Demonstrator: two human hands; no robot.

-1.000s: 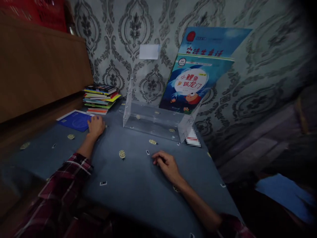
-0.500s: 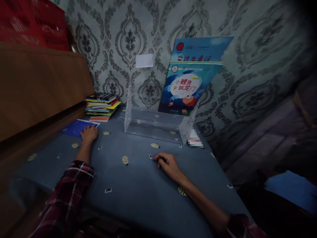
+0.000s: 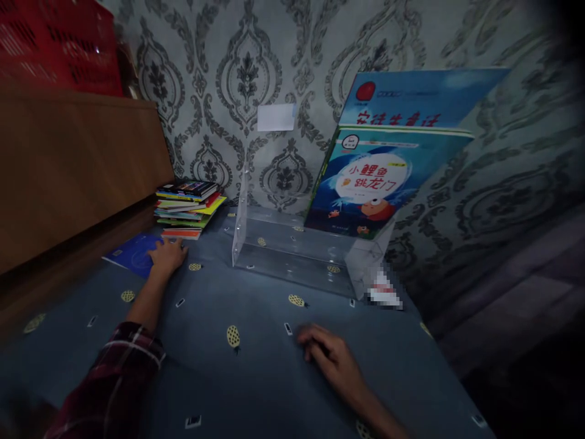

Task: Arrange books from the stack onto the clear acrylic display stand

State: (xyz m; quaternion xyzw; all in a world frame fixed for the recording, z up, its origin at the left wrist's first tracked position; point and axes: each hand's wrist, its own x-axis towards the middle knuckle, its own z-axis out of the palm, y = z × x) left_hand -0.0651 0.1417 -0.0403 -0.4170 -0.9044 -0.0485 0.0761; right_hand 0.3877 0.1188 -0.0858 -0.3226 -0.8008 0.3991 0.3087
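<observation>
My left hand [image 3: 167, 257] rests at the right side of a blue thin book [image 3: 130, 251] that lies flat on the table. Its fingers are spread, with some of them over the cover. Nothing is in my right hand [image 3: 331, 356], which hovers low over or lies on the tablecloth with loosely bent fingers, slightly blurred. Beyond it stands a clear acrylic book rack [image 3: 292, 277]. In the rack's right part a picture book with a red fish [image 3: 370, 183] leans back, and a blue-topped book [image 3: 411, 94] shows behind it.
A stack of books [image 3: 187, 210] stands at the back left, just past the blue book. A small white card [image 3: 276, 117] shows against the wallpaper. A wooden cabinet [image 3: 77, 171] with a red basket [image 3: 59, 49] borders the left side. A pixelated white item [image 3: 384, 289] lies right of the rack.
The view has shifted closer to the table, so the rack and books look larger. My left hand has shifted slightly towards the blue book's right edge; my right hand remains empty.
</observation>
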